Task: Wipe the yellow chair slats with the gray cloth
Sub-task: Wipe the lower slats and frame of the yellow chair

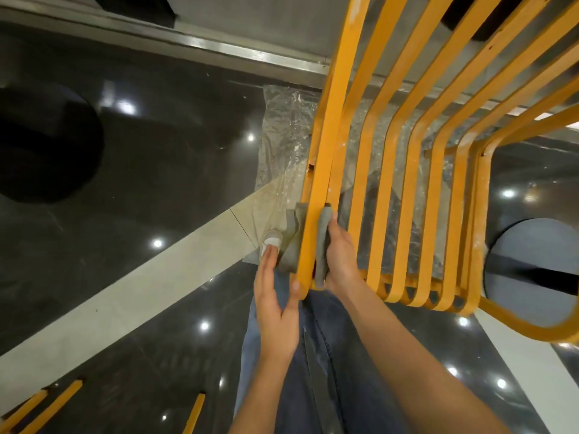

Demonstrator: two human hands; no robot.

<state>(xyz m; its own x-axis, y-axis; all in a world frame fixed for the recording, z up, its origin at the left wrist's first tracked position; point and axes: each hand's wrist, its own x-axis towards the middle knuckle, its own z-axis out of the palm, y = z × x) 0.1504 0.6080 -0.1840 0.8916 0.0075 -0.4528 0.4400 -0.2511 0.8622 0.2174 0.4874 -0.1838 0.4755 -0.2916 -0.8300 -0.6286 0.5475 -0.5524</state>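
The right hand (340, 252) curls round the gray cloth (322, 245), which is wrapped about the outermost slat of the yellow chair (388, 189) near that slat's lower end, the forearm running straight back toward the person. The left hand (275, 305) lies open just left of that slat, fingers straight against the cloth's hanging end, thumb touching the slat's tip.

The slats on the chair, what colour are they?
Yellow-orange, with whitish scuffs; the slats show best in the head view, the only one.
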